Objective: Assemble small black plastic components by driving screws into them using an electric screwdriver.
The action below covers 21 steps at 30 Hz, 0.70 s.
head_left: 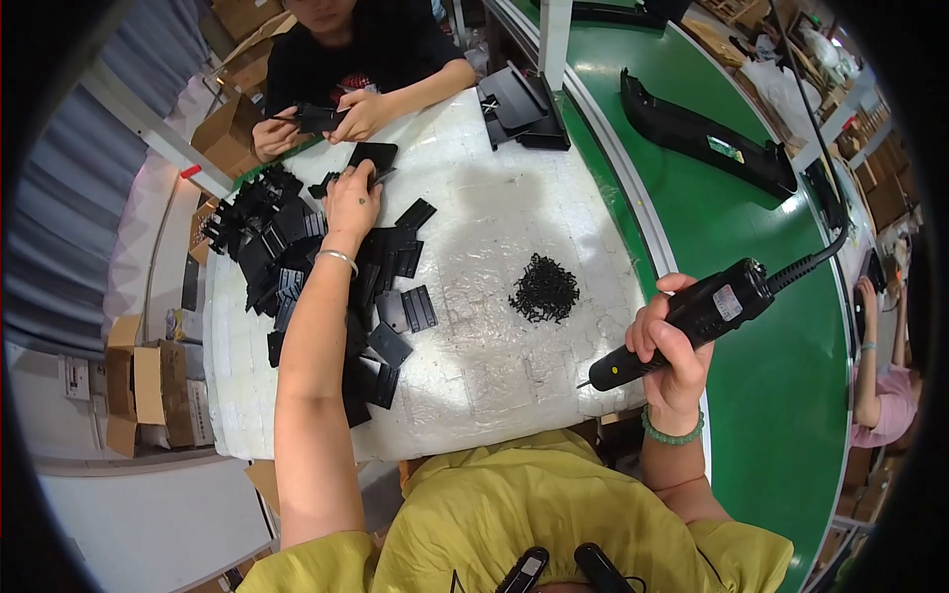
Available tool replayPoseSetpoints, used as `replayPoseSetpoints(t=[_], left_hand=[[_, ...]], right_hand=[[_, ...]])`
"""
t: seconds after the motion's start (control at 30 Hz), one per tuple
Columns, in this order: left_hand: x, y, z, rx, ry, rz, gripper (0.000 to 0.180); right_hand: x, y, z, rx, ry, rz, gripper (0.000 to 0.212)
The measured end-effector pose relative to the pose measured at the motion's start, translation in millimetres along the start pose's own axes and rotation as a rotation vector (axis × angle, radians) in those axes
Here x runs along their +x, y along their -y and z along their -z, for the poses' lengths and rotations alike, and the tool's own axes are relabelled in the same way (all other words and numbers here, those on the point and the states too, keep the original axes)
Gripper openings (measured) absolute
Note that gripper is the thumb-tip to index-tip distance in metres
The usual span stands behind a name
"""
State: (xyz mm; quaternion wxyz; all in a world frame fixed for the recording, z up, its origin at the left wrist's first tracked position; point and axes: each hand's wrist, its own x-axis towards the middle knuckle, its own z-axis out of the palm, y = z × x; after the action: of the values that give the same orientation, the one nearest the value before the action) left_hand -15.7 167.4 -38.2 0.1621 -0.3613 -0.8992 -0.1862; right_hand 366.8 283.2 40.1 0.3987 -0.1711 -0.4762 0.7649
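My right hand [675, 346] is wrapped round a black corded electric screwdriver [692, 321], its bit pointing down and left over the table's right edge. Stretched to the far side of the table, my left hand [353, 203] has its fingers bent on a black plastic part [376, 155]; the fingertips are partly hidden. Beside that forearm lies a heap of black plastic parts [267, 237], with flat black plates [407, 309] along its right side. A small pile of black screws [544, 289] rests on the table between my hands.
Across the white-covered table [484, 385], a co-worker's hands [364, 117] hold a dark part. Black trays [522, 107] are stacked at the far right corner. On the right, a green conveyor belt [771, 395] carries a long black housing [702, 138]. Cardboard boxes [153, 385] stand left.
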Motion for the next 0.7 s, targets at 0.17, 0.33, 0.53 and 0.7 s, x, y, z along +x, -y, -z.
replayPoseSetpoints(t=[0.17,0.33,0.53,0.7], left_hand=[[-3.3,-1.4,11.3,-0.048,0.04,-0.056,0.022],[-19.3,-34.0,58.8,-1.086,0.43,0.119,0.016],[-115.5,-84.4,102.1,-1.689,1.17,0.352,0.022],[-167.8,-92.3,90.4,-1.982,1.377,0.338,0.025]], right_hand=[[-6.9,4.5,2.0,-0.002,0.012,0.005,0.041],[-6.1,6.1,7.6,-0.011,0.005,0.031,0.042],[6.9,6.9,-8.4,-0.209,0.126,-0.05,0.045],[8.4,1.7,-17.2,-0.509,0.344,-0.261,0.038]])
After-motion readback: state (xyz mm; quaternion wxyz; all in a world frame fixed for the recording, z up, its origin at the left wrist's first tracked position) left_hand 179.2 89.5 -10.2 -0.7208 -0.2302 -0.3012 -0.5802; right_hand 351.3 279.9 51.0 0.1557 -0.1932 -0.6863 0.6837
